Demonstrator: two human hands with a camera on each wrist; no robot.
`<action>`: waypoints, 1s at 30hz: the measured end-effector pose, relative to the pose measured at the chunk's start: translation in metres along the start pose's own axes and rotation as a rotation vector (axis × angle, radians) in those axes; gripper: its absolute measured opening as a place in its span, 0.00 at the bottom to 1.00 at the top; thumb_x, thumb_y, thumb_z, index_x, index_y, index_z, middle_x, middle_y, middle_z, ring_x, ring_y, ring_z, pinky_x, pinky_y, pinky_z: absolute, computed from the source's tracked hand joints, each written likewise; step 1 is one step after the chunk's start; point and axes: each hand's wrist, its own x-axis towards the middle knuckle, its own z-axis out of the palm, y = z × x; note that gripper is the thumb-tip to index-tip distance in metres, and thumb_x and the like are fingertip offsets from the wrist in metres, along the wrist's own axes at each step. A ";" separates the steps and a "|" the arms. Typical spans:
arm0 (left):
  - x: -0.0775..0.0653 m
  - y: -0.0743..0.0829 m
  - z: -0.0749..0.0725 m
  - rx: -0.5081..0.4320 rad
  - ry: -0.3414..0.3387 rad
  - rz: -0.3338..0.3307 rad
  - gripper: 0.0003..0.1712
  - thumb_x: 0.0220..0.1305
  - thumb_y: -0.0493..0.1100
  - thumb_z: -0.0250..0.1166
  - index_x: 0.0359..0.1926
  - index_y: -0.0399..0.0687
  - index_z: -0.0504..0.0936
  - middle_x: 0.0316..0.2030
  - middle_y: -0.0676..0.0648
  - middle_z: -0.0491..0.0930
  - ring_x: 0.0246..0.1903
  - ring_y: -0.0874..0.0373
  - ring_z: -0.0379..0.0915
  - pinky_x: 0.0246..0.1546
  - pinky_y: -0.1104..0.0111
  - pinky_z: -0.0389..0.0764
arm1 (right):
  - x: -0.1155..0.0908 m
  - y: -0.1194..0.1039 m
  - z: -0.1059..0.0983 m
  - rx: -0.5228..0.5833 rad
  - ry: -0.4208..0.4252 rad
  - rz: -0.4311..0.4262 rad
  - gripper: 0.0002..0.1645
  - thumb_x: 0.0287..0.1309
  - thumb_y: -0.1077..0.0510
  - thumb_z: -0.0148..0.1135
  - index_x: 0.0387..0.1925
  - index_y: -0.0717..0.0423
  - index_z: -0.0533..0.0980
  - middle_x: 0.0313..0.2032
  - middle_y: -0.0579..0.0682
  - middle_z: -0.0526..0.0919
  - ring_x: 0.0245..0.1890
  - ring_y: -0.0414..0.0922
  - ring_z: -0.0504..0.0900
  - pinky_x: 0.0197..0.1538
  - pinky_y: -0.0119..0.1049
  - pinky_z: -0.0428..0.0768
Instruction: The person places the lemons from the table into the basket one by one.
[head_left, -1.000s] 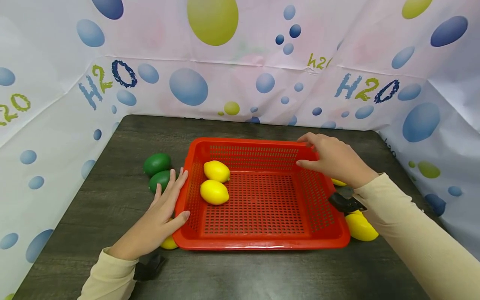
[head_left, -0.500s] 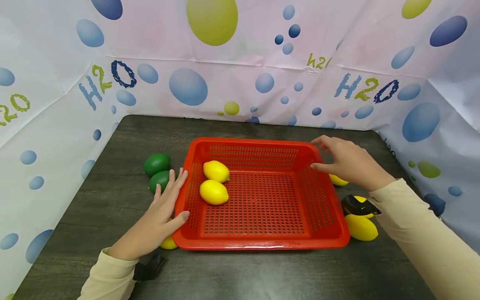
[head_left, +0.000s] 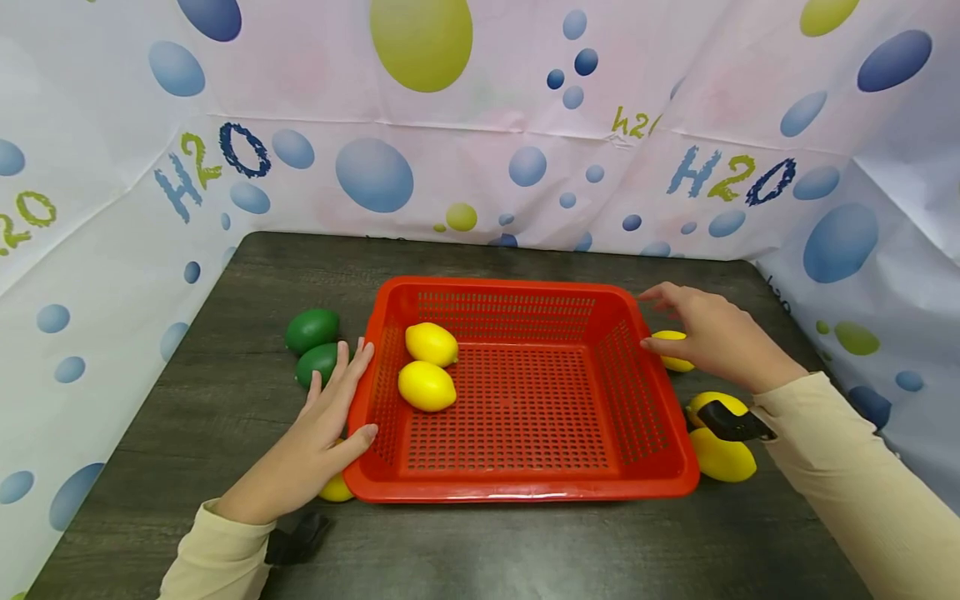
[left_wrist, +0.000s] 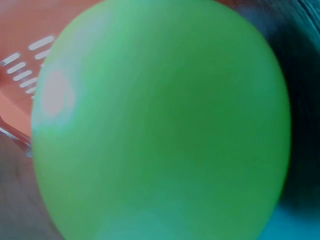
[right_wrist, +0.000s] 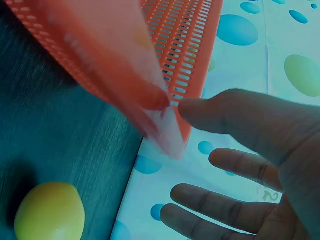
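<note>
I see red basket (head_left: 517,490) | left hand (head_left: 321,435) on left rim, fingers spread | right hand (head_left: 716,335) near right rim, fingers wide

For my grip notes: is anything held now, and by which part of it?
Nothing is held: the left hand only rests against the left side of the red basket; the right hand grips nothing.

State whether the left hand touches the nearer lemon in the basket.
Apart. The head view shows it: a strip of the red basket lies between the left hand and the nearer lemon.
</note>
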 end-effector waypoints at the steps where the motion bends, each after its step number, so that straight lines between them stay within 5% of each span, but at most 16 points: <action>1: 0.000 0.000 0.000 0.001 0.000 0.000 0.50 0.78 0.48 0.57 0.84 0.61 0.33 0.82 0.48 0.32 0.80 0.43 0.19 0.72 0.37 0.23 | 0.000 0.001 0.000 0.000 -0.003 0.004 0.40 0.63 0.48 0.72 0.71 0.57 0.68 0.64 0.66 0.77 0.63 0.64 0.76 0.56 0.68 0.76; 15: 0.002 -0.003 0.001 -0.017 0.000 0.000 0.49 0.78 0.48 0.57 0.84 0.62 0.33 0.82 0.46 0.32 0.80 0.43 0.18 0.71 0.36 0.22 | -0.006 0.015 0.002 0.025 -0.027 0.060 0.48 0.62 0.36 0.70 0.72 0.57 0.65 0.63 0.70 0.75 0.61 0.67 0.75 0.57 0.70 0.74; 30: 0.002 -0.002 0.001 -0.019 -0.001 -0.001 0.49 0.78 0.48 0.57 0.84 0.61 0.33 0.82 0.47 0.32 0.80 0.43 0.18 0.72 0.36 0.22 | -0.016 0.031 0.006 0.005 -0.014 0.094 0.47 0.61 0.39 0.73 0.70 0.63 0.67 0.61 0.73 0.76 0.60 0.70 0.75 0.55 0.71 0.74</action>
